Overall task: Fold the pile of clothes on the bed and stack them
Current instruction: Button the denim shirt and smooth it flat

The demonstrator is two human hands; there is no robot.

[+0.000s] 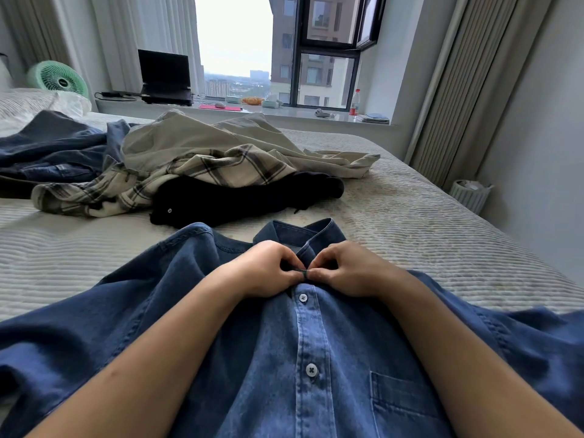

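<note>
The lower part of the blue denim button-up shirt is cut off by the bottom edge, and its sleeves run out of view at both sides; the button being worked is hidden between the fingertips. The shirt is laid front-up on the cream ribbed bedspread, its long axis running away from the viewer, collar pointed toward the window. Two pale buttons on the placket and a chest pocket can be seen. The placket just below the collar is pinched by the left hand and the right hand, fingers curled, thumbs almost meeting. Beyond the collar a black garment, a cream plaid shirt, a beige garment and dark blue clothes are heaped unfolded.
</note>
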